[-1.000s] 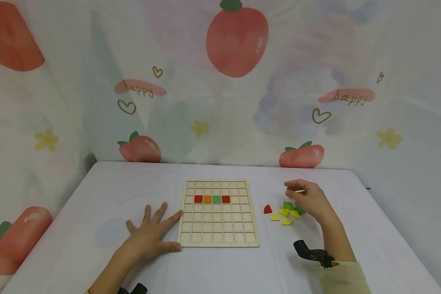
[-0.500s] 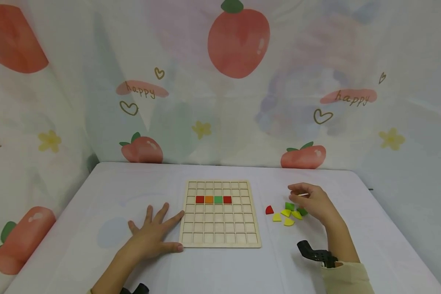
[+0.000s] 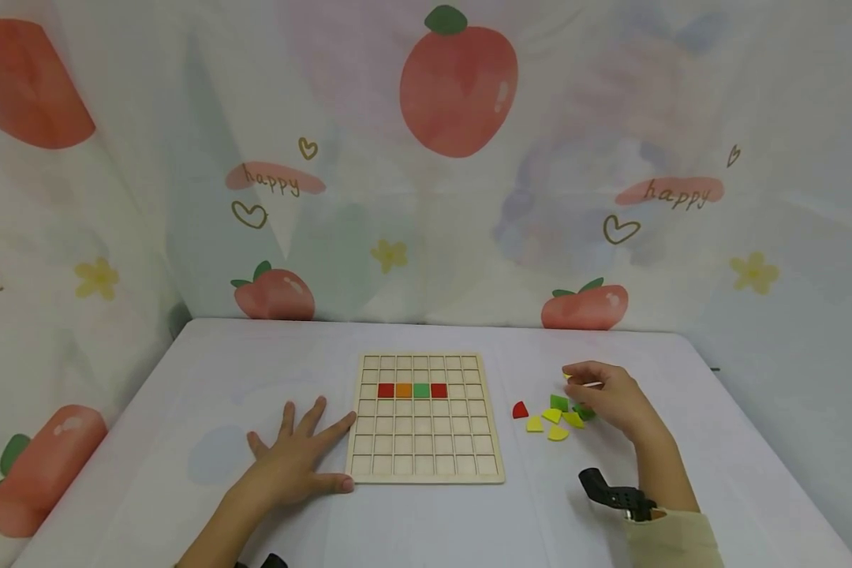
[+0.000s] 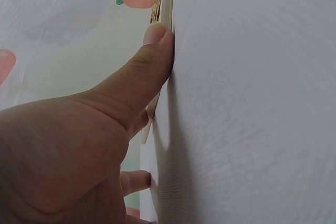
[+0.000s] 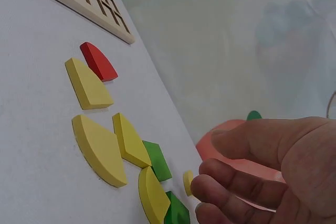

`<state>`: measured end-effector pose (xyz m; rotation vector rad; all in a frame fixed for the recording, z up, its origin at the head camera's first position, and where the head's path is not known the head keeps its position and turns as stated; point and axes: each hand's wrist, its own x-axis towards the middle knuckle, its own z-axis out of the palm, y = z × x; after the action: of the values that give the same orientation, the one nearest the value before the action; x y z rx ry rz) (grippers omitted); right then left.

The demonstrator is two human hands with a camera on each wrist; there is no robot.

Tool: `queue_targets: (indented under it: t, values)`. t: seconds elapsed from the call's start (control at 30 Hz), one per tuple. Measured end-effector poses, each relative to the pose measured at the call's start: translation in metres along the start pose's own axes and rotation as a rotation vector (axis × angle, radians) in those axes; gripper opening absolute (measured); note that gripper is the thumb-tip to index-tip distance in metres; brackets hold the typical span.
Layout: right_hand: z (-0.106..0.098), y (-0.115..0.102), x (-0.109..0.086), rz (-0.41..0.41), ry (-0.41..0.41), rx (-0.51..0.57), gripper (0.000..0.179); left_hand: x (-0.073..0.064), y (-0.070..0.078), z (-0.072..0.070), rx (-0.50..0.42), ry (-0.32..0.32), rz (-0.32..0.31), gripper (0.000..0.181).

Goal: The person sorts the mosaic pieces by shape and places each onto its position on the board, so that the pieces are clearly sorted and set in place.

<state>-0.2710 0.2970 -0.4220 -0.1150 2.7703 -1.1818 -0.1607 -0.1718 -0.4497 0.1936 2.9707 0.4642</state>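
Observation:
In the head view, my left hand (image 3: 287, 465) lies on the table with fingers spread. Its thumb and index finger touch the left edge of a wooden grid board (image 3: 426, 478); the left wrist view shows the thumb (image 4: 142, 72) against the board's edge. Red, orange and green square tiles (image 3: 421, 390) form a row on the board. My right hand (image 3: 610, 398) hovers over the loose pieces, fingers loosely bent and thumb apart from them. A small yellow piece (image 5: 188, 182) shows beside its fingertips; whether they touch it, I cannot tell.
Right of the board lie a red quarter-round piece (image 3: 520, 410), several yellow pieces (image 3: 557, 434) and green pieces (image 3: 558, 403). A white cloth covers the table (image 3: 426, 528). A printed curtain (image 3: 426, 237) hangs behind it.
My right hand has drifted slightly right and nearer to me, and a yellow piece now shows at its fingertips. The left hand and the board keep their places; the view shifts slightly.

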Motion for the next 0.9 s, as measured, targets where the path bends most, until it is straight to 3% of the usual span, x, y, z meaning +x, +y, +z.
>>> queue_targets:
  t: [0.33, 0.6, 0.9]
  values:
    - [-0.008, 0.006, -0.004, 0.031, -0.013, -0.085, 0.044, 0.0, 0.0, 0.0, 0.007, -0.001, -0.001, 0.098]
    - [-0.01, 0.013, 0.0, 0.132, -0.058, -0.117, 0.046, -0.001, 0.0, -0.001, 0.004, 0.001, 0.001, 0.098]
    - [-0.007, 0.015, 0.002, 0.173, -0.047, -0.169, 0.047, -0.001, 0.001, -0.001, 0.01, 0.013, 0.008, 0.098]
